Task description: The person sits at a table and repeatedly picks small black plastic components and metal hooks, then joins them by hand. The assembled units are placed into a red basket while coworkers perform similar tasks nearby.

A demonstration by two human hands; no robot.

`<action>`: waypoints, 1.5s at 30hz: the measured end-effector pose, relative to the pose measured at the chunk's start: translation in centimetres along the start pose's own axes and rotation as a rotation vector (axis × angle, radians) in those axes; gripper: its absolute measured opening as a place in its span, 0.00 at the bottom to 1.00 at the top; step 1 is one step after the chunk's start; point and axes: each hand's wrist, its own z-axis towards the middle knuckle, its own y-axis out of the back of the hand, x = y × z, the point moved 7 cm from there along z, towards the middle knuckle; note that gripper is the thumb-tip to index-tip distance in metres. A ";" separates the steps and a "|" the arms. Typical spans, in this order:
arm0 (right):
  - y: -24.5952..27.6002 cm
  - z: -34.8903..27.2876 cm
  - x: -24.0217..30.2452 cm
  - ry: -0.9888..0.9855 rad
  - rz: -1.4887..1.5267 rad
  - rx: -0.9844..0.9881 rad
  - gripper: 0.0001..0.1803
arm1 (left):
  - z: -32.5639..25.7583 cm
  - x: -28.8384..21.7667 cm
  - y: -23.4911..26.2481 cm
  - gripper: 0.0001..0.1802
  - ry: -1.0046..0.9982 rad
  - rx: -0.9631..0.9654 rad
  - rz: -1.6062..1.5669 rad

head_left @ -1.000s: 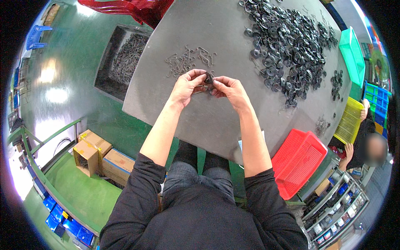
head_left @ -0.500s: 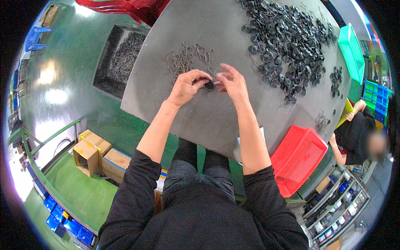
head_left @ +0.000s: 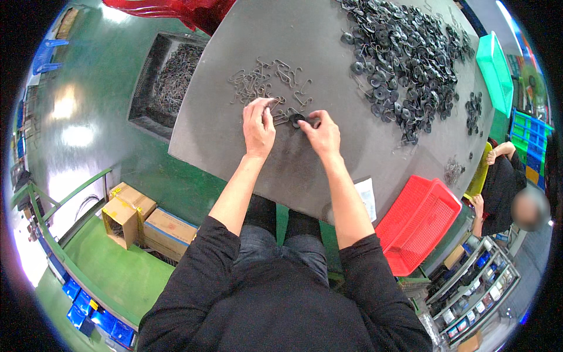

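- Landmark: I take the grey worktable [head_left: 352,158] as reference for all positions.
- Left of the table, on the green floor, I see a dark bin of wire parts [head_left: 170,82]; two cardboard boxes [head_left: 143,220] sit below the table's left corner.
- On the table, left of centre, a loose cluster of bent wire hooks [head_left: 261,82] lies just above my left hand.
- My left hand [head_left: 259,126] rests on the table; its fingers are curled narrow, the tips pinching at a wire hook at the cluster's lower edge.
- Between both hands, touching the table, sits a small black washer [head_left: 296,120].
- My right hand [head_left: 319,134] is just right of it, fingers closed narrow on the washer's edge.
- Upper right of the table carries a large heap of black washers [head_left: 404,58].
- Off the table's right edge I note a green crate [head_left: 495,70], and below it a red crate [head_left: 419,223].
- Beside the red crate, another person [head_left: 504,188] sits in dark clothing.
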 end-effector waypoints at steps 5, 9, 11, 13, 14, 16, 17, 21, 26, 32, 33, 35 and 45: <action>1.0 -0.3 1.5 0.162 0.075 -0.086 0.09 | -2.7 1.7 1.0 0.35 -0.130 0.013 0.269; 4.0 -0.8 -0.2 0.132 0.365 -0.315 0.08 | -5.3 1.1 -4.0 0.36 -0.550 0.489 0.647; 5.4 -0.9 -0.8 0.083 0.470 -0.392 0.07 | -3.9 -0.3 -6.2 0.33 -0.635 0.539 0.691; 6.2 -0.9 -1.5 0.072 0.513 -0.444 0.06 | -1.9 -1.9 -8.4 0.32 -0.736 0.530 0.678; 6.3 -0.9 -1.5 0.071 0.515 -0.457 0.06 | -0.4 -2.1 -9.0 0.31 -0.703 0.517 0.664; 6.5 -1.0 -0.9 0.076 0.522 -0.443 0.06 | 2.3 -2.0 -10.0 0.30 -0.635 0.491 0.624; 6.4 -1.1 -0.6 0.082 0.518 -0.443 0.06 | 3.8 -1.4 -9.7 0.28 -0.588 0.425 0.636; 6.2 -1.6 -0.6 0.069 0.506 -0.437 0.06 | 7.5 2.0 -5.7 0.28 -0.376 0.310 0.717; 5.4 -2.4 -1.3 0.037 0.482 -0.424 0.05 | 9.4 7.6 2.0 0.28 -0.248 0.220 0.872; 6.1 -4.6 -1.6 0.045 0.498 -0.439 0.04 | 11.1 16.8 11.8 0.22 -0.034 0.073 0.976; 6.9 -5.1 -2.0 0.053 0.509 -0.468 0.04 | 11.5 18.4 13.0 0.22 0.069 0.126 0.987; 10.6 -6.9 -4.1 0.052 0.463 -0.612 0.05 | 12.6 20.2 15.5 0.21 0.337 0.240 0.966; 30.5 -26.2 -25.6 -0.623 -0.147 -1.136 0.13 | 13.6 7.0 5.6 0.09 -0.188 0.111 0.634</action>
